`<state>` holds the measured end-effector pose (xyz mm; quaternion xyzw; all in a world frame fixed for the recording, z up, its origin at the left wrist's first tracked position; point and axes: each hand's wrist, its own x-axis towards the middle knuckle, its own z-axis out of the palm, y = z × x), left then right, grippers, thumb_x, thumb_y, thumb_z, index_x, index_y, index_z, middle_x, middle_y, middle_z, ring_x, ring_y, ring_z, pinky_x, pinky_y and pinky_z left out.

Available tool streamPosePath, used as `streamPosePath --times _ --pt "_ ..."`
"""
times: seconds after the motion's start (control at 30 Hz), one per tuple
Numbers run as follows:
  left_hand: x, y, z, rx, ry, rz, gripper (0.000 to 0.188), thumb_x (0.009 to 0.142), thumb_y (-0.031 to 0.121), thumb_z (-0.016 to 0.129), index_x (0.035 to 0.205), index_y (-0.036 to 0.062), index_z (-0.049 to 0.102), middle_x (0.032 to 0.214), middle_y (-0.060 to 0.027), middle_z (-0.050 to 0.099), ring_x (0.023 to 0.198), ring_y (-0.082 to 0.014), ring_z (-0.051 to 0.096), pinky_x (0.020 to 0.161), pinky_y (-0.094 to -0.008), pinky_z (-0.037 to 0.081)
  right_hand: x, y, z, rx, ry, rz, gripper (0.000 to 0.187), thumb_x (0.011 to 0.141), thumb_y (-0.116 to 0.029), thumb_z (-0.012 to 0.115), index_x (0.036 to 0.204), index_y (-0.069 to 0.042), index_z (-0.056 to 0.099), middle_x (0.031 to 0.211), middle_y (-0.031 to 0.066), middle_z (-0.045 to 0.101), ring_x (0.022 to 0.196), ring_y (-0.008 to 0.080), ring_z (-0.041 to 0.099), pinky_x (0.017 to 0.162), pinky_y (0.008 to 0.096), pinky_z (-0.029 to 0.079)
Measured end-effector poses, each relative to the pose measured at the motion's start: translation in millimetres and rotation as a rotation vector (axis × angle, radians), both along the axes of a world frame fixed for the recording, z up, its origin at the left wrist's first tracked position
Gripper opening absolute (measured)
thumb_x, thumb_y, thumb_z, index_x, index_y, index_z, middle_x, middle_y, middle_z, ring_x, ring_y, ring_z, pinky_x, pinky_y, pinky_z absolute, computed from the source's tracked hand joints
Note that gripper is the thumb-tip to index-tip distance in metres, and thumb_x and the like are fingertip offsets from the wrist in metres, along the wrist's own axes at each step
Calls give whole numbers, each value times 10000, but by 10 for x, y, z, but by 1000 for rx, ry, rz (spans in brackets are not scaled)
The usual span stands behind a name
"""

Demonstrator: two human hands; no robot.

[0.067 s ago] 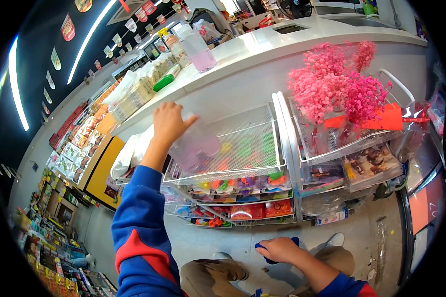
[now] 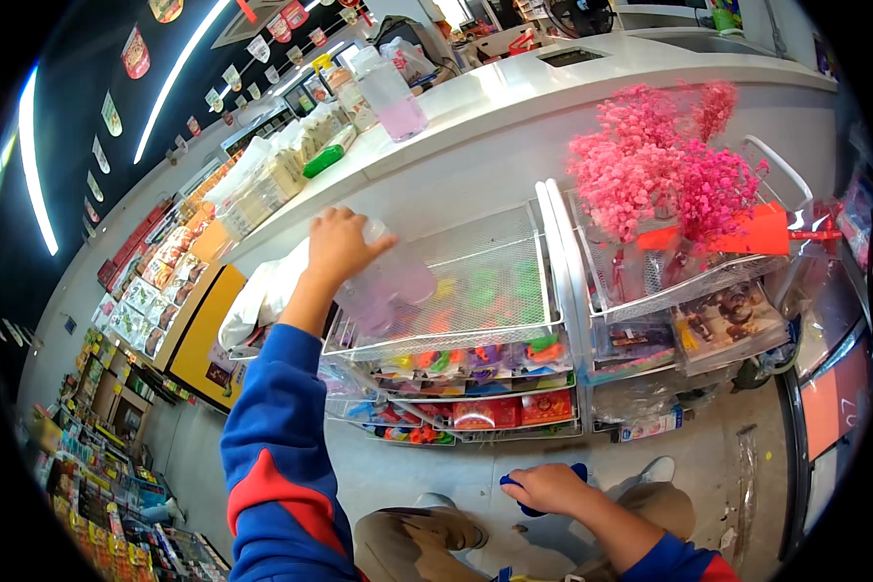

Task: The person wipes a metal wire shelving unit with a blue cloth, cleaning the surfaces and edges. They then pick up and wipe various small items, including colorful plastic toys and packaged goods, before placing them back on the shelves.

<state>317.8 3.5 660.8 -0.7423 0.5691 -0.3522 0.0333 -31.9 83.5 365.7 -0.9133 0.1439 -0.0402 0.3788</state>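
Observation:
My left hand (image 2: 344,244) reaches over the left end of the top wire basket (image 2: 490,335). Its thumb stands apart from its fingers, and the top of a clear bottle (image 2: 364,308) with pale pink-purple liquid shows between them. Beside it in the basket is a second such bottle (image 2: 415,283). Low in front of my legs, my right hand (image 2: 551,488) is closed round a dark blue cloth-like thing (image 2: 579,472), mostly hidden by the fingers. A similar bottle of pink liquid (image 2: 398,109) stands on the white counter (image 2: 514,87) above.
Lower rack tiers (image 2: 485,415) hold colourful packets and red boxes. On the right, pink dried flowers (image 2: 650,165) stand in another wire basket. A yellow-topped pump bottle (image 2: 344,92), a green package (image 2: 330,153) and tissue packs (image 2: 262,189) are on the counter. A white bag (image 2: 262,301) hangs left of the rack.
My left hand has shifted slightly right and closer in at the bottle's top, which now shows between thumb and fingers. My right hand has not visibly moved.

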Motion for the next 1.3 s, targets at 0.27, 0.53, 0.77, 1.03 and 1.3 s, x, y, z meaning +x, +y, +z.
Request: streamPosePath --times 0.27,0.53,0.77,1.03,1.3 --pt "-297 12 -277 -48 352 -83 770 702 512 754 1214 6 480 978 -232 654 912 -396 636 786 -465 505 149 47 -89 -22 29 -4 404 941 -448 459 931 -84 635 829 180 679 783 391 642 664 516 497" --pt "-423 -299 -437 -225 598 232 870 713 592 716 1208 -73 451 1086 -279 636 1008 -413 632 832 -464 506 227 76 -159 -76 -8 28 393 939 -429 473 903 -73 635 812 190 671 778 393 641 664 517 497" --pt "-349 -209 -445 -184 673 279 899 707 604 723 1186 -100 435 1081 -292 632 1006 -408 637 830 -458 507 200 69 -171 -101 -31 15 407 944 -448 460 921 -94 659 794 189 675 751 396 648 672 512 508" --pt "-531 -143 -59 -604 526 -177 864 704 544 753 1246 -27 398 1040 -247 651 955 -417 642 799 -475 506 107 69 -145 -120 41 99 404 953 -416 445 919 -60 632 829 170 676 787 383 645 672 512 508" --pt "41 -540 1308 -796 676 -96 799 708 516 759 1177 -48 444 1096 -250 638 1016 -393 635 878 -434 489 193 215 -184 -47 95 192 422 962 -436 419 955 -72 633 848 163 685 792 379 651 676 504 510"
